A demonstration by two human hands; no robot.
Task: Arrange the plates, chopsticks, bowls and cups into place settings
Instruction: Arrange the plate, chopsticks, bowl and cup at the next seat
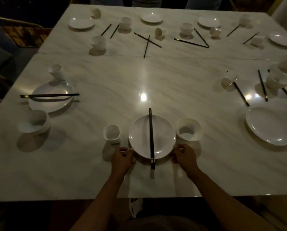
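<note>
A white plate (162,135) lies near the table's front edge, with a pair of dark chopsticks (151,137) laid straight across its middle. My left hand (122,158) grips the plate's lower left rim and my right hand (185,156) grips its lower right rim. A white cup (112,134) stands just left of the plate, and a white bowl (189,129) just right of it. On the left, another plate (52,100) carries chopsticks (49,95), with a cup (57,72) behind it and a bowl (33,121) in front.
A plate (269,128) lies at the right with loose chopsticks (262,85), a tipped cup (228,81) and bowl (277,80) behind it. Along the far side are several plates, bowls, cups and scattered chopsticks, some crossed (147,42). The marble table (139,77) has a seam across it.
</note>
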